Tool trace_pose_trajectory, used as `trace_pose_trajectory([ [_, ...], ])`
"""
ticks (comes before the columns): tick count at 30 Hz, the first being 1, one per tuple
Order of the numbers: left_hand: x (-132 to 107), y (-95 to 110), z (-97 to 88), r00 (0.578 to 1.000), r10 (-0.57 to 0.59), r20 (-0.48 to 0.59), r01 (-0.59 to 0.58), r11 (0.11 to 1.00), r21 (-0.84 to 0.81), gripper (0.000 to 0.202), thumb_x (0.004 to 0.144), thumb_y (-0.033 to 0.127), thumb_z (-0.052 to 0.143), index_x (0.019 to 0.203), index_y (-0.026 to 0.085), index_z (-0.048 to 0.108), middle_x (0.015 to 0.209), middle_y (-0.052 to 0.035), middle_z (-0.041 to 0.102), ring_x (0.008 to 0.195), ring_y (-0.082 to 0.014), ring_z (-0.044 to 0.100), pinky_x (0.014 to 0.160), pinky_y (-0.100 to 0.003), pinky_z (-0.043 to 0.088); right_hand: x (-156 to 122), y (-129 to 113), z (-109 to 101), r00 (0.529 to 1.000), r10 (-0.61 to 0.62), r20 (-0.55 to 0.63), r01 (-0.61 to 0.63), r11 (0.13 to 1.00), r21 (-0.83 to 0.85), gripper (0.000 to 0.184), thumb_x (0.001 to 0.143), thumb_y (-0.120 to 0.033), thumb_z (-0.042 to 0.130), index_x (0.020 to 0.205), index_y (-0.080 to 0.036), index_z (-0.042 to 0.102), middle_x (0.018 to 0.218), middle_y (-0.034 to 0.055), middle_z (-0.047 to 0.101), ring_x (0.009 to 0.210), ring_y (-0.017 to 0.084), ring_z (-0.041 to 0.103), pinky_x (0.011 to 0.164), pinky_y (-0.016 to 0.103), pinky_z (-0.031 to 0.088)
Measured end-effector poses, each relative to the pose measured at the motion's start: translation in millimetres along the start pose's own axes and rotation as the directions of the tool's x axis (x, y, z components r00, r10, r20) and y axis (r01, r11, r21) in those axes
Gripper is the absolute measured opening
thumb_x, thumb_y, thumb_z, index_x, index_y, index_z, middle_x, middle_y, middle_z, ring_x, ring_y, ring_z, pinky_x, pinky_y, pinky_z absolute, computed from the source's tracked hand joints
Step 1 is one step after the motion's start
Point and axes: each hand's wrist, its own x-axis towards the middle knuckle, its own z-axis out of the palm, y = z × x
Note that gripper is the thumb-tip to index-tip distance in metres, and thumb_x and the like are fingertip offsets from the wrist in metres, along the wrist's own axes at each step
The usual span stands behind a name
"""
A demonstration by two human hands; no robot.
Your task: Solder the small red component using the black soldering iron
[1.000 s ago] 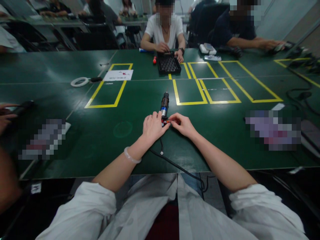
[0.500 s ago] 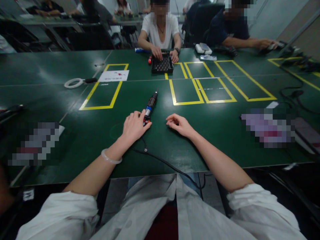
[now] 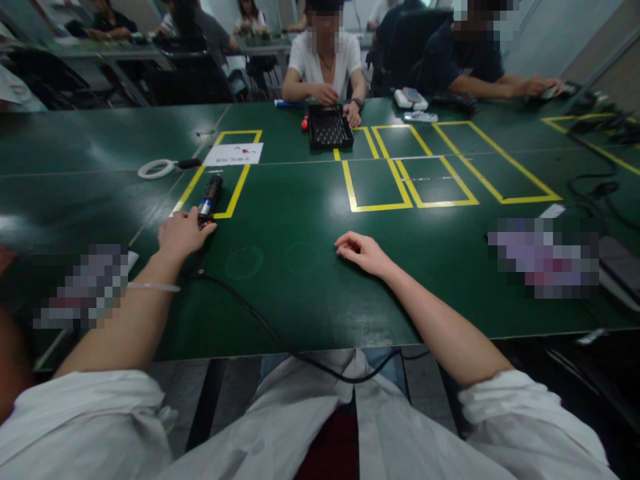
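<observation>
My left hand (image 3: pixel 179 235) is closed round the rear end of an electric screwdriver (image 3: pixel 210 197), a dark tool with a silver and blue band. The tool's front points away from me over the yellow-taped rectangle at the left, and its black cord (image 3: pixel 240 300) trails back over the table edge. Bits of red show beside my thumb; the rest of the grip is hidden. On the green table (image 3: pixel 300 293), my right hand (image 3: pixel 363 253) rests on its side, fingers loosely curled with a gap to the thumb. Nothing shows in it.
A white paper sheet (image 3: pixel 235 154) and a white ring with a black handle (image 3: pixel 163 168) lie at the far left. Across the table a person works over a black tray (image 3: pixel 330 133). Yellow tape rectangles (image 3: pixel 380 208) mark the table. Blurred-out items (image 3: pixel 545 257) lie on both sides.
My left hand has moved left with the electric screwdriver, from the table's middle to the left taped rectangle, and the cord follows. My right hand stays nearly in place.
</observation>
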Motion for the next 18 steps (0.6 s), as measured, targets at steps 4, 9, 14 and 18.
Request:
trace_pose_trajectory([
  [4, 23, -29, 3.2, 0.993, -0.116, 0.036, 0.115, 0.993, 0.014, 0.069, 0.095, 0.06, 0.039, 0.143, 0.011, 0.041, 0.133, -0.0176, 0.048, 0.114, -0.0325, 0.046, 0.096, -0.045, 0.039, 1, 1, -1, 1.0, 0.007, 0.016, -0.007, 1.0, -0.002, 0.02, 0.084, -0.029, 0.061, 0.099, -0.016, 0.065, 0.082, 0.0018, 0.068, 0.069, 0.012, 0.057, 0.065, 0.025, 0.045],
  [9, 35, -48, 3.2, 0.984, -0.175, 0.031, 0.172, 0.981, 0.092, 0.062, 0.095, 0.057, 0.041, 0.136, 0.011, 0.046, 0.133, -0.0155, 0.048, 0.116, -0.0306, 0.041, 0.1, -0.046, 0.036, 1, 0, -1, 1.0, 0.01, 0.027, -0.01, 1.0, 0.0, 0.019, 0.085, -0.029, 0.061, 0.098, -0.017, 0.065, 0.084, 0.0023, 0.069, 0.071, 0.013, 0.059, 0.067, 0.026, 0.046],
  [14, 25, -40, 6.6, 0.98, -0.17, -0.099, 0.179, 0.981, 0.08, 0.06, 0.095, 0.053, 0.044, 0.132, 0.006, 0.046, 0.132, -0.0188, 0.048, 0.113, -0.0317, 0.05, 0.093, -0.042, 0.042, 0, 0, -1, 1.0, 0.008, 0.03, -0.008, 1.0, -0.017, 0.019, 0.085, -0.03, 0.061, 0.098, -0.017, 0.065, 0.083, 0.0022, 0.07, 0.072, 0.013, 0.059, 0.068, 0.026, 0.046],
  [18, 20, -36, 6.2, 0.972, -0.214, -0.094, 0.22, 0.973, 0.068, 0.053, 0.098, 0.043, 0.036, 0.13, 0.002, 0.046, 0.128, -0.0187, 0.052, 0.106, -0.0288, 0.053, 0.09, -0.042, 0.042, 0, -1, -1, 0.999, 0.013, 0.03, -0.012, 1.0, -0.023, 0.02, 0.085, -0.03, 0.061, 0.098, -0.016, 0.065, 0.083, 0.0028, 0.07, 0.07, 0.013, 0.058, 0.067, 0.027, 0.045],
])
